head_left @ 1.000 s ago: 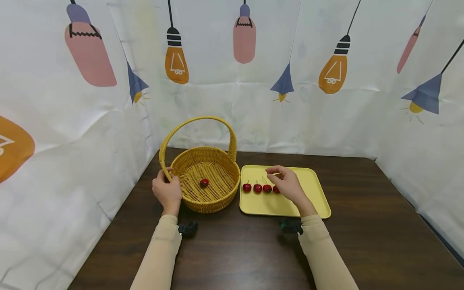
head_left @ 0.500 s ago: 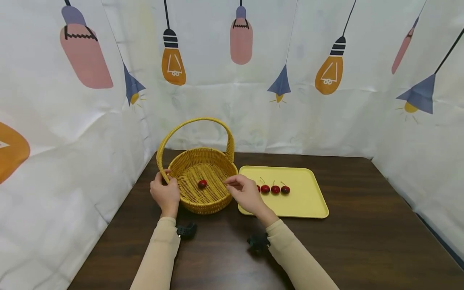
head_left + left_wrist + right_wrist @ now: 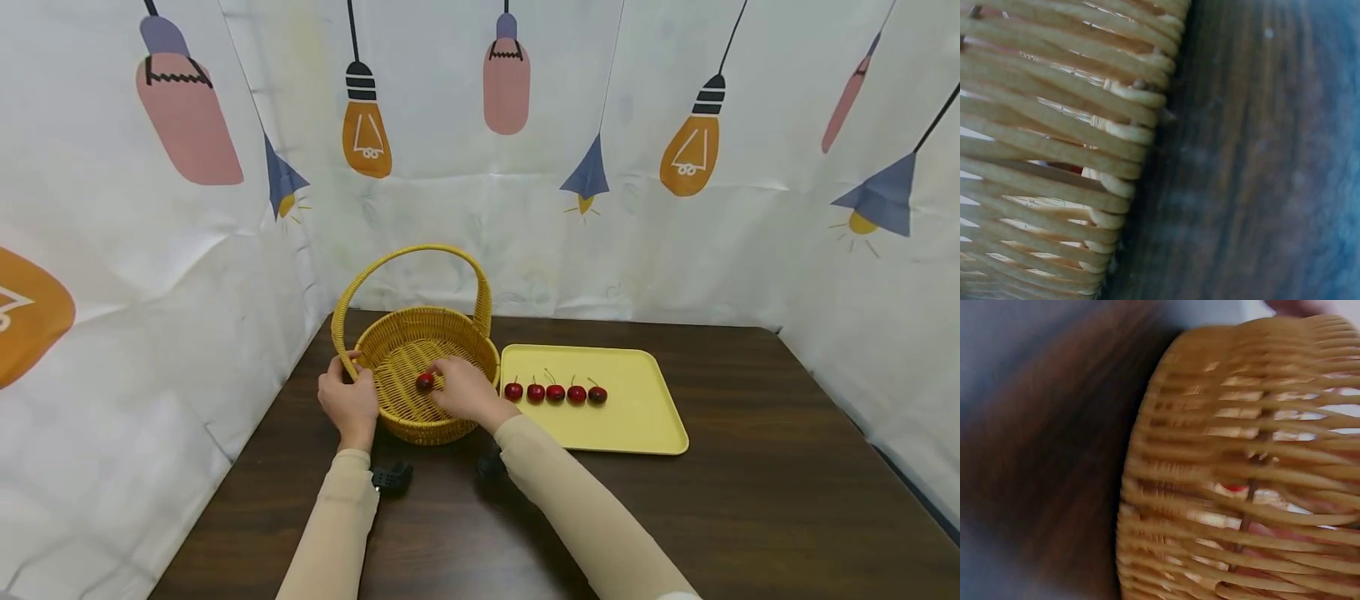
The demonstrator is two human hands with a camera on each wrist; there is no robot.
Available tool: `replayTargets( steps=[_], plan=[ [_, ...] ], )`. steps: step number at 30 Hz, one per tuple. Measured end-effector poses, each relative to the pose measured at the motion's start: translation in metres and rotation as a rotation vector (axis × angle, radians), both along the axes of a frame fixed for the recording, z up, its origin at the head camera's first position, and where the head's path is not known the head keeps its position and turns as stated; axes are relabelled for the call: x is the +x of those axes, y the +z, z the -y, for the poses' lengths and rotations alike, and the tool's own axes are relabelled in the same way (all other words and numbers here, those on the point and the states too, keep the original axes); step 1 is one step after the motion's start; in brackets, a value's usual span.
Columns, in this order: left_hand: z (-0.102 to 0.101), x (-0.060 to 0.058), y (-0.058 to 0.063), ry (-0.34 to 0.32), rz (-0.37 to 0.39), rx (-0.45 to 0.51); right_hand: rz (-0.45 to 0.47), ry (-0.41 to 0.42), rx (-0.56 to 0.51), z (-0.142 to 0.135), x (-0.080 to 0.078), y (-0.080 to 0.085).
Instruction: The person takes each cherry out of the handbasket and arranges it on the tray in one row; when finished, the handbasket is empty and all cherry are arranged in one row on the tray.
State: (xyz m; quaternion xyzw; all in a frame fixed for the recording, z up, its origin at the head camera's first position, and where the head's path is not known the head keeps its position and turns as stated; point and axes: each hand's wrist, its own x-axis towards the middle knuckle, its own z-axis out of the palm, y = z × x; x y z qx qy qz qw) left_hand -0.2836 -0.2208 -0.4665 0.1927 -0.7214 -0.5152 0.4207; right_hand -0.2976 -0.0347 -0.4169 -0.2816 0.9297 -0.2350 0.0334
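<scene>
In the head view a yellow wicker basket [image 3: 431, 433] stands at the table's left with one cherry [image 3: 424, 382] inside, also glimpsed as red through the weave in the right wrist view. My left hand [image 3: 350, 400] grips the base of the basket's tall arched handle [image 3: 420, 247] on the left side. Reaching over the right rim, my right hand [image 3: 465, 390] pinches the cherry between thumb and fingertips, low in the basket. Basket weave [image 3: 1054, 144] fills much of the left wrist view, and both wrist views hide the fingers' work.
Right of the basket lies a pale yellow tray [image 3: 615, 429] with a row of several stemmed cherries [image 3: 555, 392]. Both stand on a dark wooden table [image 3: 750, 467]. A white curtain [image 3: 450, 200] with printed lamps hangs behind and at the sides.
My right hand has moved left from over the tray, across the rim and down to the cherry in the basket, uncovering the whole row on the tray. The left hand stays at the handle.
</scene>
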Motion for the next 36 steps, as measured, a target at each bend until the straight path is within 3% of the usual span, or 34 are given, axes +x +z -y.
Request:
replayTargets(
  steps=[5, 10, 27, 36],
  plan=[
    [-0.002, 0.001, 0.000, -0.011, -0.006, -0.002, -0.006, 0.010, 0.209, 0.009, -0.006, 0.000],
    [-0.004, 0.001, 0.001, -0.016, -0.011, -0.003, -0.052, 0.082, 0.277, 0.012, -0.009, -0.002],
    [-0.004, 0.002, 0.004, -0.014, 0.003, -0.007, -0.089, 0.107, 0.240, 0.014, -0.015, -0.006],
    [-0.002, 0.003, 0.002, -0.008, -0.008, -0.016, 0.009, 0.139, 0.208, 0.013, -0.013, -0.004]
  ],
)
